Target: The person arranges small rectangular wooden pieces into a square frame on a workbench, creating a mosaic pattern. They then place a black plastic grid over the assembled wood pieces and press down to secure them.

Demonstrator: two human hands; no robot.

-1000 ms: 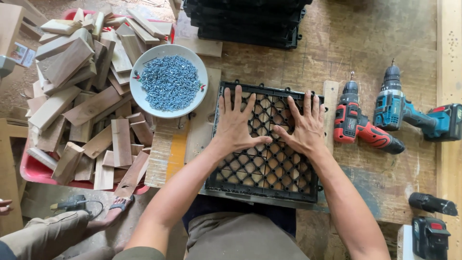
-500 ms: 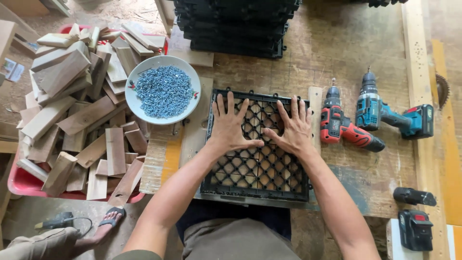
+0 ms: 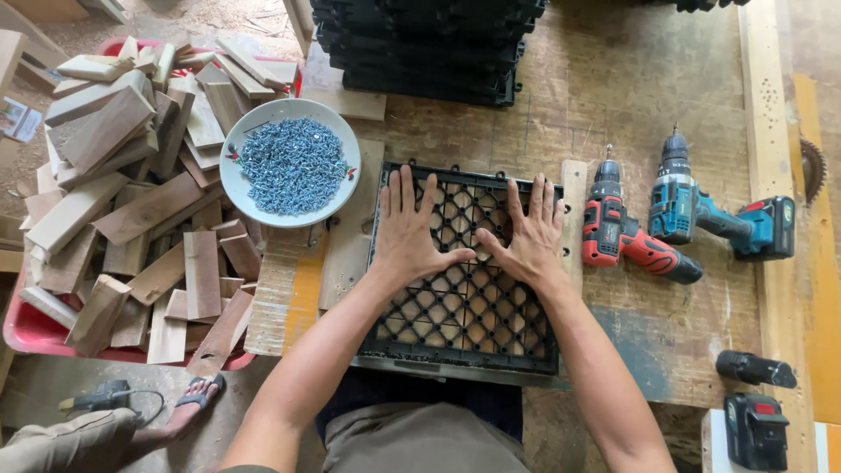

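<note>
Both my left hand (image 3: 410, 235) and right hand (image 3: 524, 238) lie flat, fingers spread, on the black grid tile (image 3: 464, 311), which stretches toward me.

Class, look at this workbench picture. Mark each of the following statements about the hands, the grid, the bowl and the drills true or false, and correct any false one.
1. Both the left hand and the right hand lie flat on the black plastic grid. True.
2. The white bowl holds wooden blocks. False: it holds small metal screws.
3. The red drill and the teal drill lie to the right of the grid. True.
4. The right hand grips the red drill. False: it rests open on the grid.
5. The wood offcuts are piled to the right of the drills. False: they lie at the left, beyond the bowl.
</note>
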